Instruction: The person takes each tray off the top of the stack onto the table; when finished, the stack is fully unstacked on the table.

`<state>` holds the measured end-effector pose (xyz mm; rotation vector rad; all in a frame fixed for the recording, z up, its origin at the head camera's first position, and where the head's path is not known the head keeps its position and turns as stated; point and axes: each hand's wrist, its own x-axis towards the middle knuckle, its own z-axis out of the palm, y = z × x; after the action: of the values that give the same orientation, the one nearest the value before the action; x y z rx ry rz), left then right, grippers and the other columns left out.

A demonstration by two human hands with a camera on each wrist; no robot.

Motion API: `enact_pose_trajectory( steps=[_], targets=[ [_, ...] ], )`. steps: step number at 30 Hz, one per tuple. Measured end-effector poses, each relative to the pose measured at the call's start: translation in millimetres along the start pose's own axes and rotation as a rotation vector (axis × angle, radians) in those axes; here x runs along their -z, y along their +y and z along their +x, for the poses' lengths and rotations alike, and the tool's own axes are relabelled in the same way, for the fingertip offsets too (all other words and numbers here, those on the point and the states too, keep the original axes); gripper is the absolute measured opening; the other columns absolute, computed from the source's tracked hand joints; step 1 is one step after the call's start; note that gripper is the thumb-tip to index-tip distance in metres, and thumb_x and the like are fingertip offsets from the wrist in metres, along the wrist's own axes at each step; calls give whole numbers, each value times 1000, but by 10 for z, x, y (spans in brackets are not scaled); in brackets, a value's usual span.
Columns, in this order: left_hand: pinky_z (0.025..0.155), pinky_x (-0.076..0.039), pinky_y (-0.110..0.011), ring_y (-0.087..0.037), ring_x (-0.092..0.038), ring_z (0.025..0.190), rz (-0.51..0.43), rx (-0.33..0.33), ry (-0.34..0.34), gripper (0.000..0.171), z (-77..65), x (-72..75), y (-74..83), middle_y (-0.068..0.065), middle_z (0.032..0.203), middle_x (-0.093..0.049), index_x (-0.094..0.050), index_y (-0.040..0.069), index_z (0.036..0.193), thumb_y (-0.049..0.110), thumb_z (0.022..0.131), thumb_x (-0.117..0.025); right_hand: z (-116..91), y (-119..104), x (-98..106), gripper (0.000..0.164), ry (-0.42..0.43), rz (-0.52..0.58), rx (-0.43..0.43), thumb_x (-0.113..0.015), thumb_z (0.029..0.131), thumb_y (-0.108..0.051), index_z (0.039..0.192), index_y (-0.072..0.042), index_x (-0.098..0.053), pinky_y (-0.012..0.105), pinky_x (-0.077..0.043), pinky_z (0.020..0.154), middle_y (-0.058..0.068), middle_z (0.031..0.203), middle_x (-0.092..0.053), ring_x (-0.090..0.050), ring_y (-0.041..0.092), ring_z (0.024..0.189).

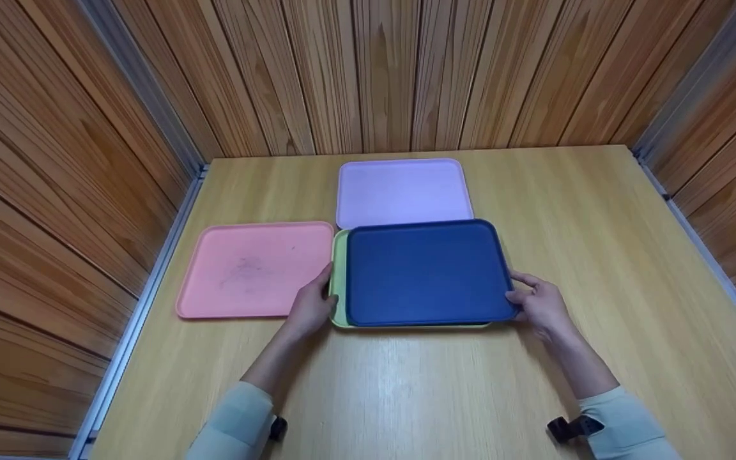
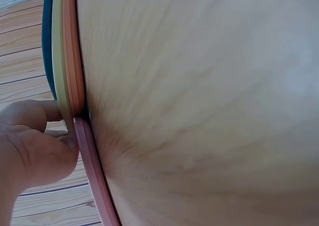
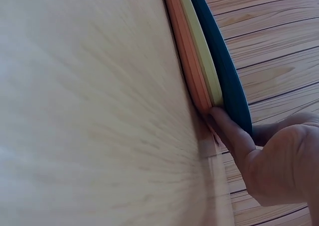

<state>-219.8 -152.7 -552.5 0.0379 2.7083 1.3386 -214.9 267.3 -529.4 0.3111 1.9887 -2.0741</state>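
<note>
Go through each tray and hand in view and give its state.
Pink tray: flat, face up, dark smudges.
Purple tray: flat, face up, bare.
Green tray: mostly covered.
Orange tray: beneath the green tray, visible only edge-on.
Blue tray: face up over the green tray, offset right; resting or lifted, cannot tell.
Left hand: touching the green tray's left edge.
Right hand: holding the blue tray's right edge.
</note>
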Motion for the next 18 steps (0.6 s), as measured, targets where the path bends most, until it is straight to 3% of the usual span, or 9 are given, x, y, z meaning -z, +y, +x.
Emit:
enact_pose_trajectory(
  steps=[9, 18],
  targets=[
    [118, -30, -43, -26, -36, 144, 3, -12, 5, 72, -6, 18, -10, -13, 158, -39, -32, 6, 158, -2, 93, -61, -22, -1, 183, 59, 51, 95, -30, -51, 100, 7, 155, 7, -30, 29, -61, 64, 7, 91, -76, -75, 20, 79],
    [121, -23, -41, -22, -27, 148, -6, 0, -24, 71, -13, 20, 5, -9, 162, -32, -26, 6, 160, -1, 96, -58, 27, -14, 604, 63, 70, 223, -79, -51, 102, 4, 158, 3, -22, 27, -59, 68, -6, 96, -72, -72, 13, 88]
  ],
)
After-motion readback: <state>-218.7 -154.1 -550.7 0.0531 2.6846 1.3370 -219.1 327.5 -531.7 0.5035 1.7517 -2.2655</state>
